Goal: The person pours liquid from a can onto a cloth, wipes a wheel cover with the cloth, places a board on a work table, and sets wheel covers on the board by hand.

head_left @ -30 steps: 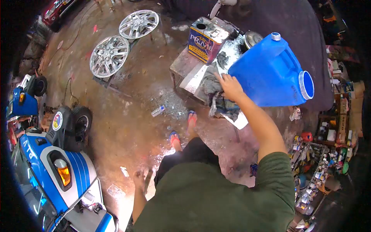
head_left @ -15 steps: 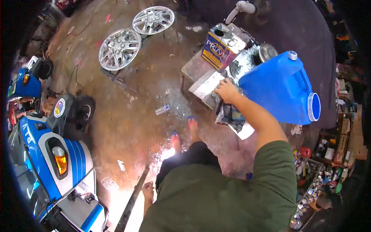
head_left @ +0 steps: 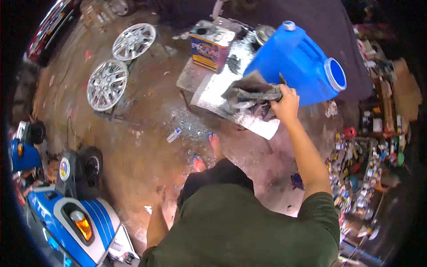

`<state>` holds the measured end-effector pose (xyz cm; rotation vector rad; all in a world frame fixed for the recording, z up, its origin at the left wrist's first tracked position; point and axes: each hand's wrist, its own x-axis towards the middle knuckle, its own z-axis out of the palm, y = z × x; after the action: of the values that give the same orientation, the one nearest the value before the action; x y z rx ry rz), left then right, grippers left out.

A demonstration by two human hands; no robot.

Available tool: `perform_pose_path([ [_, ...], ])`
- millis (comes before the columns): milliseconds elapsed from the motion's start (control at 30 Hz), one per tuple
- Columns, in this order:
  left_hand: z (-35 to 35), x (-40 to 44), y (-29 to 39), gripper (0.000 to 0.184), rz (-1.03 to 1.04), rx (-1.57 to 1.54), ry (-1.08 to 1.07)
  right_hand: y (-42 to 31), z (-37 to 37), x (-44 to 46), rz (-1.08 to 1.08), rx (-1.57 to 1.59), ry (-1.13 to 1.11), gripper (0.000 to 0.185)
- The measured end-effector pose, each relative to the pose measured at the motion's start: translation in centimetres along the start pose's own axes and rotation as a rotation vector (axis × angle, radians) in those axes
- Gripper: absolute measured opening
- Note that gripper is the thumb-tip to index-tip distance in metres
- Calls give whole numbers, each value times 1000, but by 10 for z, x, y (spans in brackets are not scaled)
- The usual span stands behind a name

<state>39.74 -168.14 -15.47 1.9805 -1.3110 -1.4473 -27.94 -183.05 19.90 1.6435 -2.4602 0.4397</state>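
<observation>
My right hand [head_left: 287,102] is closed on a crumpled, dirty grey rag [head_left: 254,92], smeared by motion. The rag is above a low table, over a sheet of shiny silver-stained paper [head_left: 257,123]. Just beyond my hand, a large blue plastic jerrycan [head_left: 284,62] lies on its side with its wide white-rimmed mouth pointing right. Left of the jerrycan stands a rectangular tin [head_left: 209,50] with a purple and yellow label. Down by my left leg, my left hand [head_left: 161,194] hangs blurred over the floor, its fingers unclear.
Two silver wheel covers [head_left: 107,84] rest on low stands at the left. A blue and white three-wheeler [head_left: 71,218] is parked at lower left. A small clear plastic bottle [head_left: 174,135] lies on the floor ahead of my feet. Cluttered shelves [head_left: 387,115] line the right side.
My right hand has lifted the rag off the table and moved right, toward the jerrycan. My left hand has swung outward. The view has shifted, and the bright glare by my legs has faded.
</observation>
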Motion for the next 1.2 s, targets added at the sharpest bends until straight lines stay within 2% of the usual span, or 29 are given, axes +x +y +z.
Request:
perform_pose_path([
  [33, -7, 19, 27, 42, 64, -8, -21, 5, -10, -7, 93, 67, 17, 39],
  [100, -3, 38, 93, 42, 59, 1, -42, 17, -32, -22, 277, 194, 72, 37],
  [267, 70, 95, 187, 38, 194, 25, -286, 76, -53, -76, 672, 495, 147, 56],
  [333, 108, 78, 242, 36, 262, -55, -416, 115, -43, -112, 754, 535, 250, 58],
  [400, 137, 63, 275, 35, 261, -46, -458, 171, -10, -157, 808, 511, 399, 63],
  [467, 152, 40, 311, 33, 188, -7, -503, 164, -46, -190, 906, 461, 437, 66],
  [567, 181, 73, 265, 37, 423, 129, -511, 209, -38, -269, 962, 497, 584, 62],
  [600, 186, 87, 250, 45, 393, 206, -529, 227, -25, -302, 999, 411, 674, 56],
  [633, 185, 80, 261, 45, 362, 208, -518, 192, -65, -296, 1088, 531, 633, 53],
  [700, 184, 55, 289, 43, 295, 211, -492, 218, -50, -341, 1162, 442, 713, 51],
  [800, 177, 98, 246, 31, 124, 409, -430, 248, -45, -372, 1286, 455, 755, 49],
  [833, 177, 90, 249, 24, 72, 247, -407, 265, -42, -384, 1320, 461, 798, 49],
  [867, 177, 79, 260, 28, 161, 223, -430, 285, -39, -392, 1288, 376, 764, 51],
  [900, 179, 73, 260, 28, 166, 410, -316, 308, -34, -397, 1387, 281, 740, 53],
  [933, 175, 88, 240, 28, -29, 354, -368, 328, -40, -388, 1397, 208, 712, 54],
  [967, 175, 81, 242, 28, 13, 289, -401, 349, -51, -369, 1402, 143, 671, 55],
  [1033, 194, 52, 256, 27, -117, 241, -231, 406, -71, -326, 1406, -53, 623, 55],
  [1133, 211, 18, 286, 25, -92, 361, -228, 577, -94, -275, 1189, -127, 697, 55],
  [1167, 216, 6, 285, 25, -24, 344, -210, 647, -116, -244, 1419, -255, 461, 56],
  [1200, 219, -1, 285, 26, 41, 336, -189, 688, -152, -191, 1455, -154, 511, 58],
])
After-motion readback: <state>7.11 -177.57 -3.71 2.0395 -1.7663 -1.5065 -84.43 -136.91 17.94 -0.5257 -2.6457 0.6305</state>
